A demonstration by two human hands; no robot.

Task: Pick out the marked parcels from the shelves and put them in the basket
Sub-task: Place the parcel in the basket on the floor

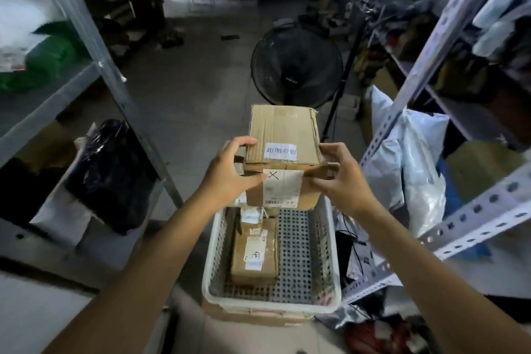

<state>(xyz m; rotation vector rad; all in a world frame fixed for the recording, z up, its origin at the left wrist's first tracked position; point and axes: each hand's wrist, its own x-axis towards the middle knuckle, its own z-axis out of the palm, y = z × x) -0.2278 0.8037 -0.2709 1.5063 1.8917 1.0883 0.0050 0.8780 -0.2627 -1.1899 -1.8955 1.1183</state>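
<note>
Holding the cardboard box (pixel 283 149) from both sides, you have it above the far end of the basket (pixel 267 306). Your left hand (pixel 230 172) curls round its left edge, and your right hand (pixel 342 178) pinches the right flap, both equally close. The X label (pixel 283 184) faces you. The box's long axis runs near to far, matching the basket, so the drop looks straight down, favouring the right, since a smaller parcel (pixel 254 253) lies along the left.

Grey floor (pixel 201 80): black pedestal fan (pixel 297 66), white perforated basket (pixel 270 307) atop flat carton (pixel 253 318); steel racks (pixel 431 46) both sides.
</note>
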